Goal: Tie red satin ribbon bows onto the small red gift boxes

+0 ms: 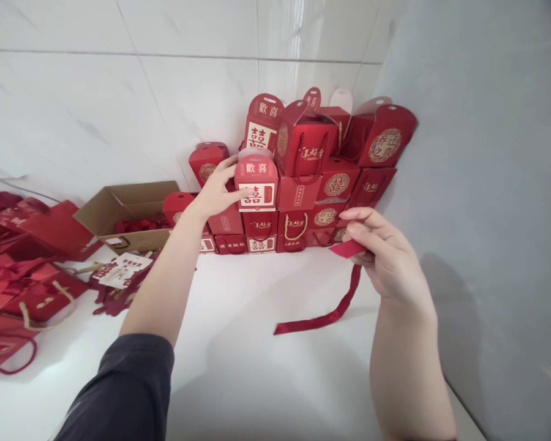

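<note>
My left hand (219, 191) reaches to the stacked boxes, its thumb across the front of a red gift box (258, 170) and its fingers behind the left side. That box has a rounded handle top and a white label with red characters. At the right, my right hand (388, 254) pinches a red ribbon (344, 306) between thumb and fingers. One short end sticks out to the left of the fingertips. The longer length hangs below the hand and curves left over the white table.
Red gift boxes (305, 144) are stacked in rows against the tiled wall (202, 116). An open cardboard box (133, 196) with red items inside stands to the left. Nearer are cards and dark red pieces (123, 272) and red bags (41, 294). A grey panel (487, 184) rises at right.
</note>
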The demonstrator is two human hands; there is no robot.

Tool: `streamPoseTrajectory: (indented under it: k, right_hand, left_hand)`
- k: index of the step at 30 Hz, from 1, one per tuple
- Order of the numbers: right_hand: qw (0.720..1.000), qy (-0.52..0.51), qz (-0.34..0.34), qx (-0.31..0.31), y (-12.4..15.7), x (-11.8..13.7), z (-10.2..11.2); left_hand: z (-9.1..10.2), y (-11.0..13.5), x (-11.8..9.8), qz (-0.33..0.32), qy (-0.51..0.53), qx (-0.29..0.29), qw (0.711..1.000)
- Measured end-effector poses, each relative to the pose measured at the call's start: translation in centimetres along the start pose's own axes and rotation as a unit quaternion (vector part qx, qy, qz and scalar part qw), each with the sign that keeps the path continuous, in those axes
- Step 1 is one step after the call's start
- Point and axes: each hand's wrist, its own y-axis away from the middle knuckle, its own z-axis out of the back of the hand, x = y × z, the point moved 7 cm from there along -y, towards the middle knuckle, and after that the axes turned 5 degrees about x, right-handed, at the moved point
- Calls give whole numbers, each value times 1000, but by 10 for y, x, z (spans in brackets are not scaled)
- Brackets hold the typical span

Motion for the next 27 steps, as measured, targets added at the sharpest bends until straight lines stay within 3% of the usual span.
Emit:
streamPoseTrajectory:
  k: [3, 7, 10, 13, 17, 20, 24, 27]
  right_hand:
    - [1000, 14, -12, 15, 0, -2, -4]
    - [998, 43, -25, 34, 2, -2, -9]
    - [997, 71, -20, 29, 5, 2, -7]
    - [996, 88, 4, 10, 7, 7, -3]
    - [992, 118, 18, 36, 7, 7, -10]
    - [978, 171, 2, 118, 5, -2, -29]
    - [916, 305, -23, 260, 8, -25, -60]
    - [877, 367, -27, 309, 9, -42, -77]
  left_hand:
    - [5, 7, -14, -45, -18, -62, 997]
    - [21, 31, -49, -84, -49, -155, 983]
    - [28, 69, -84, -94, -105, -202, 969]
    - [13, 117, -112, -113, -170, -197, 959]
    - [-38, 170, -112, -104, -207, -87, 969]
    - [-64, 186, -95, -28, -227, -35, 973]
    - [-76, 185, -70, 149, -180, 62, 970]
    - [-76, 184, -57, 252, -36, 116, 960]
